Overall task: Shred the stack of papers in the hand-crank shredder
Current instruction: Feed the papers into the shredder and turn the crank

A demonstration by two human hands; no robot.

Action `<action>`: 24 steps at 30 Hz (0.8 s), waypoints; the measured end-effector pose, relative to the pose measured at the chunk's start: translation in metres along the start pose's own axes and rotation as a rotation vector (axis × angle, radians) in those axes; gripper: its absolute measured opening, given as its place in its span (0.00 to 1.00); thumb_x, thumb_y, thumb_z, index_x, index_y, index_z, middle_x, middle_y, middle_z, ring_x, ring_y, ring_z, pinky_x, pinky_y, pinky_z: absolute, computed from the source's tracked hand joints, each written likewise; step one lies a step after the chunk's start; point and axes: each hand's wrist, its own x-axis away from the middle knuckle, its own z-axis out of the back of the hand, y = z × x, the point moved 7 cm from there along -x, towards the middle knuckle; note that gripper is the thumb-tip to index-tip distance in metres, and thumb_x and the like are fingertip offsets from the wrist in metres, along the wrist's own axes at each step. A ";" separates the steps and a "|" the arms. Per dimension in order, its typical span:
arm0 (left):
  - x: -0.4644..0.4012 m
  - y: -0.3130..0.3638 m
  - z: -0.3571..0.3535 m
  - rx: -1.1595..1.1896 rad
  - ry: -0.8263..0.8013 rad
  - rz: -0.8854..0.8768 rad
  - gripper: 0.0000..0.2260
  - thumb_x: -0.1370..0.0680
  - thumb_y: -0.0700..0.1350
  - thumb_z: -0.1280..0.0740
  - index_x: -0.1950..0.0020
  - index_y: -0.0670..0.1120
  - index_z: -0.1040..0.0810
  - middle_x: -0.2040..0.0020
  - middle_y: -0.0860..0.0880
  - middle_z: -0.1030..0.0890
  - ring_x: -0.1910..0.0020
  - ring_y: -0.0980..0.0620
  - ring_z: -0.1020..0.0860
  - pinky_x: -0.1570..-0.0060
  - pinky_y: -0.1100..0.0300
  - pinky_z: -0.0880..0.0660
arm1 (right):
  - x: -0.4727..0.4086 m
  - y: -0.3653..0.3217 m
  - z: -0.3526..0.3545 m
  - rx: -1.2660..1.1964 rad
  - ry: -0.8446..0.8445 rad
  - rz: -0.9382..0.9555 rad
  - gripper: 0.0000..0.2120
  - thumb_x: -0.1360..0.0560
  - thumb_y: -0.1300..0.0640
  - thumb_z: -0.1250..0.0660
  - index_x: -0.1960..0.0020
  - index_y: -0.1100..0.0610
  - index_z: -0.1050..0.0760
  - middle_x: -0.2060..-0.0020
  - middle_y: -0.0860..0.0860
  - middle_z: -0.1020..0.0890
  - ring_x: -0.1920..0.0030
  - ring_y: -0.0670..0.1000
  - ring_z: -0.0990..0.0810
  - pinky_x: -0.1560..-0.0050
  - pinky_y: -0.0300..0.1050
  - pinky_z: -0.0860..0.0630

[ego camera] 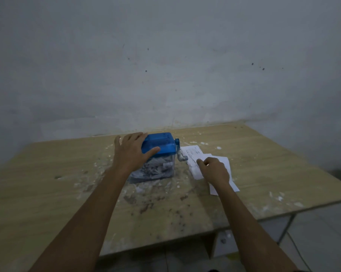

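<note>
Wooden table [48, 183], scuffed and littered with paper scraps, stands against a stained grey wall [165, 65]. Nearest, the right hand [215, 169] rests on the loose papers [222, 163], fingers curled down upon the top sheet, apparently gathering it. Just left stands the shredder [157, 160], its clear bin packed with shreds, crank [180, 152] on the paper side. The left hand [132, 150] grips its blue top, fingers wrapped round the edge. Risk: the bin looks nearly full, so further sheets may jam; several sheets fed together could stall the crank.
</note>
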 end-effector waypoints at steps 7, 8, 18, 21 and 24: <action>0.010 0.006 -0.002 -0.023 0.007 0.037 0.37 0.23 0.72 0.51 0.20 0.53 0.40 0.20 0.52 0.39 0.22 0.47 0.41 0.26 0.42 0.46 | 0.014 0.066 0.021 0.382 0.238 -0.155 0.39 0.33 0.27 0.36 0.39 0.60 0.28 0.40 0.59 0.29 0.41 0.61 0.29 0.42 0.52 0.32; 0.011 0.005 -0.003 -0.011 0.003 0.046 0.36 0.22 0.71 0.50 0.20 0.52 0.40 0.20 0.52 0.40 0.22 0.47 0.43 0.26 0.42 0.44 | 0.014 0.067 0.022 0.393 0.244 -0.151 0.40 0.33 0.27 0.36 0.39 0.60 0.28 0.40 0.59 0.29 0.41 0.61 0.29 0.42 0.51 0.33; 0.019 0.005 -0.005 0.044 -0.074 0.040 0.34 0.19 0.64 0.42 0.18 0.51 0.47 0.18 0.52 0.47 0.20 0.46 0.51 0.25 0.41 0.43 | 0.022 0.059 0.026 0.257 0.334 -0.071 0.26 0.30 0.42 0.30 0.38 0.55 0.30 0.44 0.56 0.26 0.44 0.59 0.28 0.47 0.52 0.32; 0.020 0.005 -0.005 0.050 -0.089 0.043 0.34 0.19 0.64 0.42 0.18 0.51 0.48 0.18 0.52 0.48 0.20 0.46 0.52 0.25 0.41 0.43 | 0.018 0.064 0.031 0.005 0.349 -0.081 0.14 0.26 0.51 0.33 0.42 0.54 0.27 0.46 0.54 0.21 0.45 0.59 0.25 0.48 0.50 0.32; 0.019 0.003 -0.005 0.060 -0.101 0.043 0.35 0.19 0.64 0.42 0.18 0.51 0.49 0.18 0.52 0.49 0.20 0.47 0.52 0.24 0.41 0.44 | 0.014 0.071 0.034 -0.213 0.319 -0.100 0.08 0.23 0.54 0.36 0.47 0.56 0.23 0.51 0.53 0.18 0.54 0.54 0.24 0.56 0.46 0.32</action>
